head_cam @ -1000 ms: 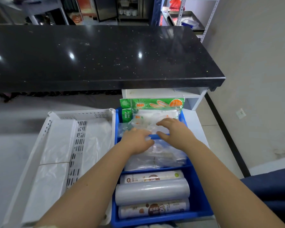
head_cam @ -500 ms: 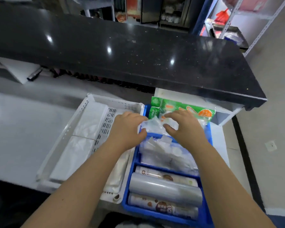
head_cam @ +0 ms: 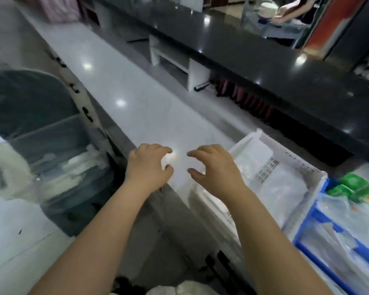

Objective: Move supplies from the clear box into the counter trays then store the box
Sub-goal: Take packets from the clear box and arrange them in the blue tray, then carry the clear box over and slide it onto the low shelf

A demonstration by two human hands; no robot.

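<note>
Okay, heavy motion blur. The clear box (head_cam: 51,141) sits left of the table (head_cam: 136,107), its white contents smeared. Left hand (head_cam: 147,167) and right hand (head_cam: 215,169) hover over the table edge, fingers (head_cam: 164,149) loosely curled, grasping nothing. White tray (head_cam: 307,169) is beside the right hand. Blue tray (head_cam: 303,241) is cut off at right.

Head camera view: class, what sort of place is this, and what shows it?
Probably the staff side of a shop or café counter: raised black countertop, white worktop below it, white tray and blue tray holding bagged supplies.
</note>
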